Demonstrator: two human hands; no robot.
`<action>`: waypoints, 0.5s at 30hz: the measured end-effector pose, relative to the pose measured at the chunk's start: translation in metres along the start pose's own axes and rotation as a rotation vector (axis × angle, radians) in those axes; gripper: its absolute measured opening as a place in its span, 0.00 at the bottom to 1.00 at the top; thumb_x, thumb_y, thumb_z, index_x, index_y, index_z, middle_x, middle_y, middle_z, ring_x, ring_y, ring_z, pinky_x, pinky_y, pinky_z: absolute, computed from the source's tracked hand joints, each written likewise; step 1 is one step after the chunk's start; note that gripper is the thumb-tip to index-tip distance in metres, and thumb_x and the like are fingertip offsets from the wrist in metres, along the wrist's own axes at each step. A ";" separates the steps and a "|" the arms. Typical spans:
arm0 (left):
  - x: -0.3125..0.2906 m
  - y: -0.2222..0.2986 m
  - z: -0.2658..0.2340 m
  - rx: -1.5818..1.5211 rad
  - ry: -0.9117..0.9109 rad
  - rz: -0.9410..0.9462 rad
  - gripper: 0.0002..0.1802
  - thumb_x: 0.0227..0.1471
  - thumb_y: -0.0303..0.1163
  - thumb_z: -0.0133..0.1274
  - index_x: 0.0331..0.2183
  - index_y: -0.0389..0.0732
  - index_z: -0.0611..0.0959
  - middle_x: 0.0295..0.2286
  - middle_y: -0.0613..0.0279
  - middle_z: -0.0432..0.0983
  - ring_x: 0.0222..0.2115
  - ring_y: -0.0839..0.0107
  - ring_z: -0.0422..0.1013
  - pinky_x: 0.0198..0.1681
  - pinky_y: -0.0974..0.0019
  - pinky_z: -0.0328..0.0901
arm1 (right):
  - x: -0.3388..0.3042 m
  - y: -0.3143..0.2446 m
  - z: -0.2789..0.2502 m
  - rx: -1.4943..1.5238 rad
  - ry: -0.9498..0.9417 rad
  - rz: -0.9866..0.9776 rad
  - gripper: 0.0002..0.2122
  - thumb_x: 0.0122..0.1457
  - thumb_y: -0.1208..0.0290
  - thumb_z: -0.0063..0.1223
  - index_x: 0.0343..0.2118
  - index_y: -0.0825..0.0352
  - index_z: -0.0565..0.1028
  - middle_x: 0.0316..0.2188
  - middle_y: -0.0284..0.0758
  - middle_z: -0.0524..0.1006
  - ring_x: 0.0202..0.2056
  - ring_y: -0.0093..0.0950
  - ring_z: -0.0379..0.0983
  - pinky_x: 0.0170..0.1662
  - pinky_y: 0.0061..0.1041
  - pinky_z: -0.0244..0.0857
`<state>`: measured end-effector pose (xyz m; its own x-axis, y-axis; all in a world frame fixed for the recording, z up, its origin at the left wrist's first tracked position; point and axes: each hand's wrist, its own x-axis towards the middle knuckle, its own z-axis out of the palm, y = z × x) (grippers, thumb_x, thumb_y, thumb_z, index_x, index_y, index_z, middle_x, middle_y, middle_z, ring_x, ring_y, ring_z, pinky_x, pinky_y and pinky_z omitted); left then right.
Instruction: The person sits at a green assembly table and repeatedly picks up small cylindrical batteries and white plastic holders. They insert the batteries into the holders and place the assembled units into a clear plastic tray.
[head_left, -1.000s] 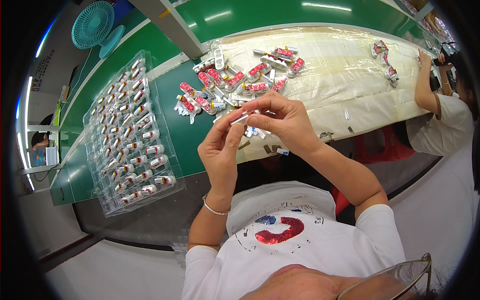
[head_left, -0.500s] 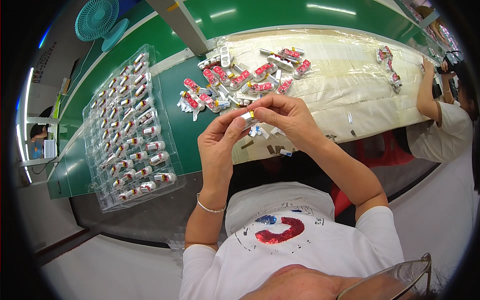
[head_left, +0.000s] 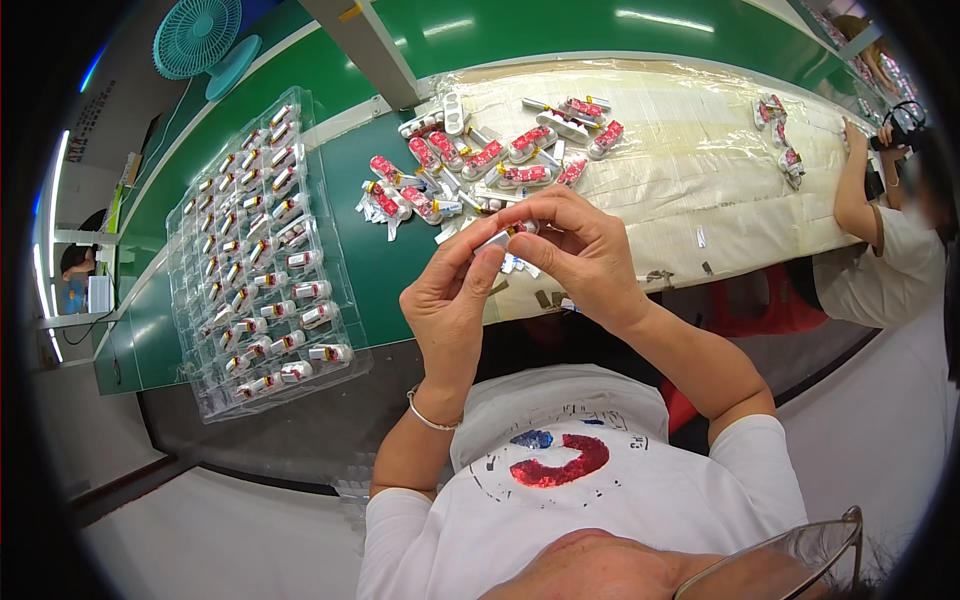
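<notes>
Only the one head view here, looking straight down at both hands held up in the middle of the frame. The left hand (head_left: 450,300) and the right hand (head_left: 585,255) meet fingertip to fingertip, and the fingers of both are pinched shut on a small silver piece (head_left: 505,236) with a bit of red and yellow at one end, held just above the near edge of the counter (head_left: 380,270). There's a thin bracelet (head_left: 428,418) on the left wrist. Right behind the hands, toward the upper middle of the frame, sits a loose pile of red and silver pieces (head_left: 490,160), some on the green surface and some on the clear plastic sheet (head_left: 680,170) that covers the pale stretch of counter running off to the right. A few little scraps lie on that sheet just beside the right hand. Over on the left side of the frame is a clear plastic tray (head_left: 262,255), long and tilted in the picture, with its pockets filled by rows of the same kind of pieces. A teal fan (head_left: 200,40) is in the upper left corner. At the far right edge another person (head_left: 880,250) in a white shirt has an arm reaching onto the counter near a second small cluster of pieces (head_left: 780,135).
</notes>
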<state>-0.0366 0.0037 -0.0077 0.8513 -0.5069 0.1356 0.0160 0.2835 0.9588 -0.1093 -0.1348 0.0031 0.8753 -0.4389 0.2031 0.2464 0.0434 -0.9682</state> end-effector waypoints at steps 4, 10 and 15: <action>0.000 0.003 0.002 0.050 -0.063 0.156 0.14 0.52 0.22 0.58 0.42 0.34 0.82 0.44 0.54 0.76 0.42 0.71 0.74 0.46 0.70 0.71 | -0.003 0.002 -0.002 0.023 -0.025 -0.074 0.12 0.55 0.75 0.60 0.42 0.70 0.77 0.40 0.34 0.73 0.42 0.22 0.73 0.46 0.19 0.71; 0.004 0.018 -0.002 0.169 -0.171 0.195 0.16 0.47 0.22 0.62 0.41 0.35 0.83 0.44 0.54 0.77 0.43 0.68 0.75 0.46 0.68 0.70 | 0.000 0.007 -0.014 -0.062 -0.168 -0.179 0.15 0.55 0.73 0.61 0.46 0.69 0.75 0.42 0.35 0.73 0.45 0.23 0.72 0.52 0.23 0.68; 0.010 0.026 -0.018 0.585 -0.310 0.361 0.19 0.41 0.21 0.65 0.40 0.38 0.84 0.41 0.55 0.79 0.40 0.67 0.77 0.42 0.68 0.72 | -0.004 0.007 -0.014 -0.031 -0.185 -0.075 0.19 0.55 0.73 0.61 0.50 0.69 0.72 0.43 0.35 0.72 0.46 0.24 0.71 0.55 0.25 0.66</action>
<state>-0.0187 0.0205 0.0144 0.5630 -0.6949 0.4474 -0.5908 0.0401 0.8058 -0.1168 -0.1457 -0.0061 0.9173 -0.2670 0.2953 0.3033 -0.0118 -0.9528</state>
